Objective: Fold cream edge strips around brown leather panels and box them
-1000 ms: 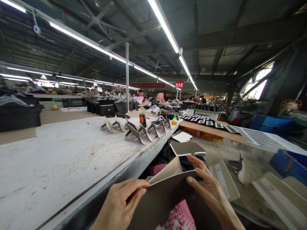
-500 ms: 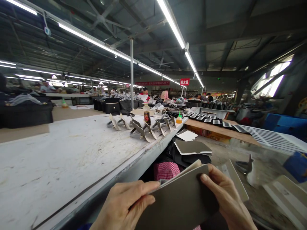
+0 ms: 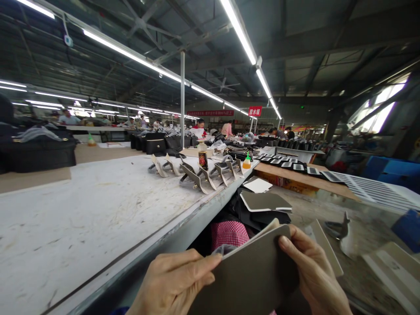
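Observation:
A dark grey-brown flat panel (image 3: 249, 275) with rounded corners and a pale inner side is held up in front of me, tilted. My left hand (image 3: 173, 280) pinches its upper left edge between thumb and forefinger. At the upper right corner my right hand (image 3: 311, 267) grips the panel, thumb on the dark face and fingers behind. Behind it, a second pale layer (image 3: 274, 224) shows along the top edge. A bit of clear plastic film (image 3: 224, 249) sticks out by my left fingertips. Pink checked cloth (image 3: 229, 234) lies just beyond.
Several curved flap pieces (image 3: 198, 178) stand on the white table (image 3: 82, 218) near a dark bottle (image 3: 202, 159) and a small green-capped glue bottle (image 3: 246, 162). More panels (image 3: 265, 201) are stacked right of the table edge. Black bags (image 3: 39, 151) stand at left; people work far back.
My left thumb and fingers have closed nearer together at the panel's edge, and more plastic film shows there. The view has shifted slightly; my right hand keeps its grip.

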`<control>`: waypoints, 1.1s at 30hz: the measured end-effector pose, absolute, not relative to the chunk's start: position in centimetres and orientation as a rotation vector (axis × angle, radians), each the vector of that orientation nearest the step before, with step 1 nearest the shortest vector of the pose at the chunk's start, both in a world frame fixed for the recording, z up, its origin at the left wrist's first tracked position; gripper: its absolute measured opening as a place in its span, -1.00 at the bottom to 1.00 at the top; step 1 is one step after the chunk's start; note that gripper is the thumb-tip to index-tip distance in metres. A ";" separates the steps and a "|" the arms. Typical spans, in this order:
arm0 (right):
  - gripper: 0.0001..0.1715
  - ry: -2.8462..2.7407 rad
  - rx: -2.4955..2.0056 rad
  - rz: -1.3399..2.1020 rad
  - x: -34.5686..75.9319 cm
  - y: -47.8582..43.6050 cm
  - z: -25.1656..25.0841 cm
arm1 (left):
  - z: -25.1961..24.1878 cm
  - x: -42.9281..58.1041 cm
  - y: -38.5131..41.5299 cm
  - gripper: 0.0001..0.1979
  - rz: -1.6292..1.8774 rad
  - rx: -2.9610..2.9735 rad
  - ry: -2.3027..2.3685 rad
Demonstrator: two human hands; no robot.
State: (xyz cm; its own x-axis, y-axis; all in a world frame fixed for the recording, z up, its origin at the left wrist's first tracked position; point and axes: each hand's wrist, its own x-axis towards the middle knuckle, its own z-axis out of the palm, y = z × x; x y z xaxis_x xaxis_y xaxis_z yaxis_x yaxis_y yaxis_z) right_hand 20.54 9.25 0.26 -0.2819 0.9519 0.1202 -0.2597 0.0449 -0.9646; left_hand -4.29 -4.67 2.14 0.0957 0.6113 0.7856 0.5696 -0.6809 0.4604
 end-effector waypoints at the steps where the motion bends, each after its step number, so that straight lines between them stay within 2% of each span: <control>1: -0.50 -1.262 -0.802 1.471 20.4 9.2 0.3 | 2.1 -4.3 -4.8 -0.69 1.690 2.269 1.218; 7: -0.50 -1.205 -0.800 1.420 19.9 8.9 0.4 | 2.4 -4.2 -4.8 -0.64 1.754 2.203 1.137; 15: -0.53 -1.241 -0.816 1.306 21.2 7.9 1.0 | 1.9 -4.6 -2.9 -0.81 1.769 2.006 1.024; 21: -0.48 -1.182 -0.750 1.481 21.0 7.7 1.4 | 0.8 -4.8 -2.7 -0.81 1.599 1.780 0.780; 33: -0.50 -1.170 -0.773 1.398 20.5 7.4 2.1 | 1.8 -4.8 -1.9 -0.72 1.503 2.045 0.917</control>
